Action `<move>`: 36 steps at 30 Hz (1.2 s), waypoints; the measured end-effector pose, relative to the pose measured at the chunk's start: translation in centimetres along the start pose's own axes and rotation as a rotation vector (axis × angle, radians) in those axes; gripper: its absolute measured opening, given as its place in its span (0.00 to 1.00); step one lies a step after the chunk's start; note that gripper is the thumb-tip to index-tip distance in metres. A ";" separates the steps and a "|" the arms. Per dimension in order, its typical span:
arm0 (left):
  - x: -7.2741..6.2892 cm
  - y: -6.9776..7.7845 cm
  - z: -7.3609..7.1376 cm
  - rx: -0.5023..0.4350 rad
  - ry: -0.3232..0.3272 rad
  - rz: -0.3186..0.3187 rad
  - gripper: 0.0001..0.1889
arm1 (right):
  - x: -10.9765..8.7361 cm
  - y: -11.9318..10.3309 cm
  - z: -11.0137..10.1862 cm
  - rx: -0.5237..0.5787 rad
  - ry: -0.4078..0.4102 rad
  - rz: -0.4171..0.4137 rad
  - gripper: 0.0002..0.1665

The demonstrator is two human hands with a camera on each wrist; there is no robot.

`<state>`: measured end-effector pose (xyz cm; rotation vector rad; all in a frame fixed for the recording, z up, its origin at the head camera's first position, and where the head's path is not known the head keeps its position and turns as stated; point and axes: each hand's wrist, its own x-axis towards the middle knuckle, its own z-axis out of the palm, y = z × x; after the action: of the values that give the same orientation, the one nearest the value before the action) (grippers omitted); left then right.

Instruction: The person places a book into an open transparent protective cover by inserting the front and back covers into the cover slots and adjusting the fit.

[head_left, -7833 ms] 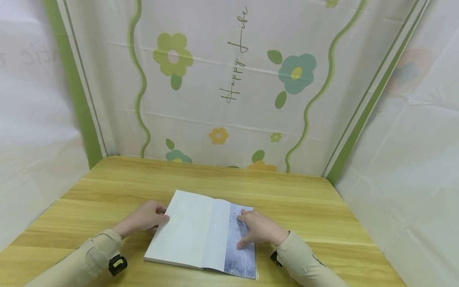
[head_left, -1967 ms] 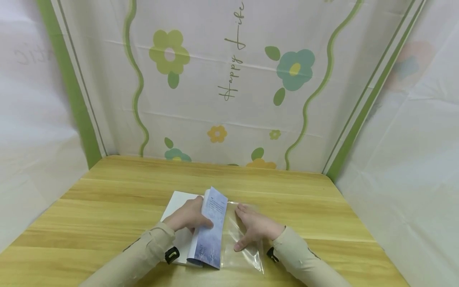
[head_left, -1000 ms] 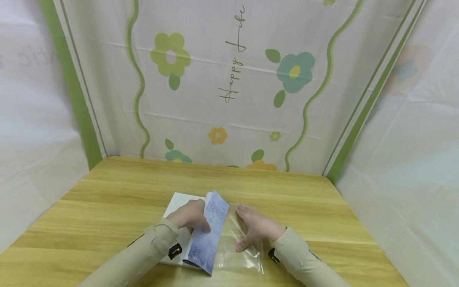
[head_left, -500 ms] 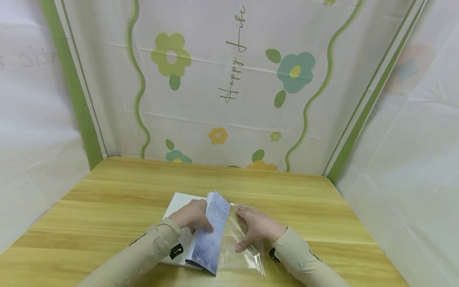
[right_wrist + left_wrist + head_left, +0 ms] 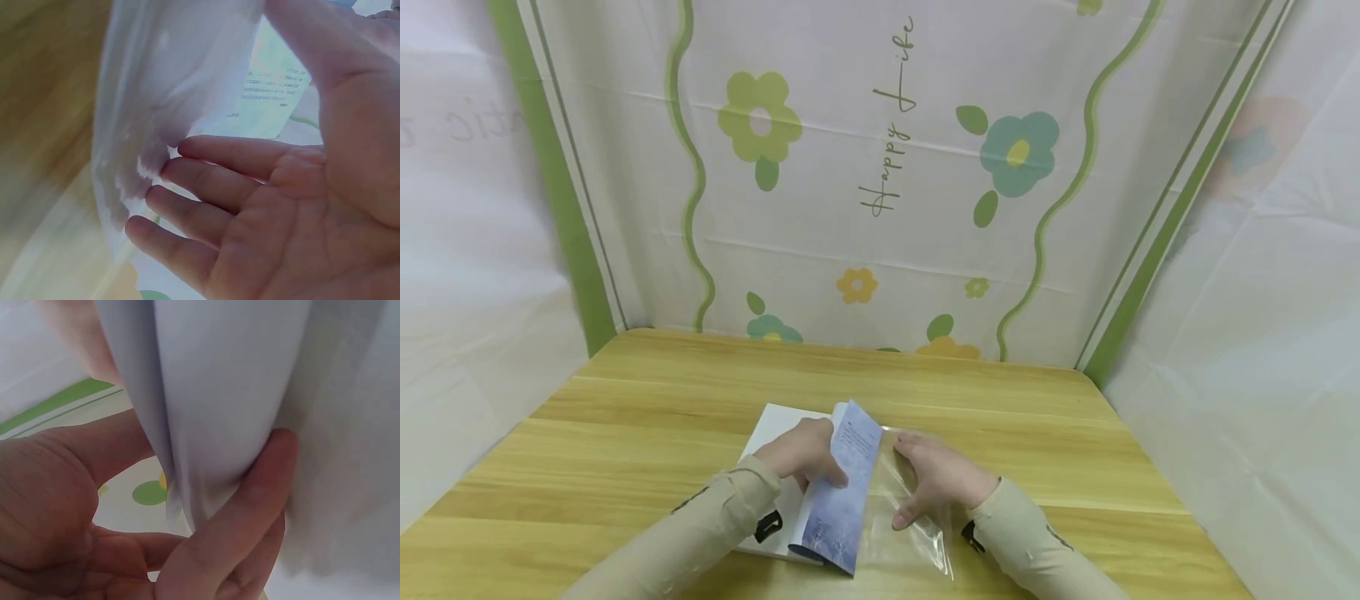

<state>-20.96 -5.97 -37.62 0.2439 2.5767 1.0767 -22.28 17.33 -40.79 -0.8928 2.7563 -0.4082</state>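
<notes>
An open book [image 5: 778, 419] lies on the table, its white page showing at the left. My left hand [image 5: 801, 450] holds the blue-violet printed flap [image 5: 838, 525] of its cover, thumb on the printed face. The flap stands raised and bent leftward over the page. In the left wrist view, fingers [image 5: 275, 465] curl around curved white sheets [image 5: 225, 381]. Right of the flap lies a clear plastic book cover [image 5: 887, 542]. My right hand [image 5: 940, 475] rests on it with fingers spread. Seen from the right wrist, the fingertips [image 5: 140, 231] touch the clear film [image 5: 169, 69].
The wood-grain table [image 5: 1037, 433] extends around the book. A white curtain [image 5: 850, 225] printed with flowers rises behind its far edge, and white sheets [image 5: 1247, 333] hang at both sides. Black wrist bands [image 5: 973, 536] sit below both sleeves.
Several seconds ago the flap lay flat under my right hand and my left hand was at the book's left edge. The flap is now lifted, exposing the plastic. Both hands are nearly still lately.
</notes>
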 end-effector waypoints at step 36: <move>-0.1 0.6 -1.3 0.121 -0.056 -0.072 0.18 | 0.2 -0.3 -0.3 0.067 0.000 0.002 0.58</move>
<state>-21.35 -6.40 -36.31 0.2060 2.5825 0.8776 -22.36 17.00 -40.41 -0.8736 2.7261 -0.4966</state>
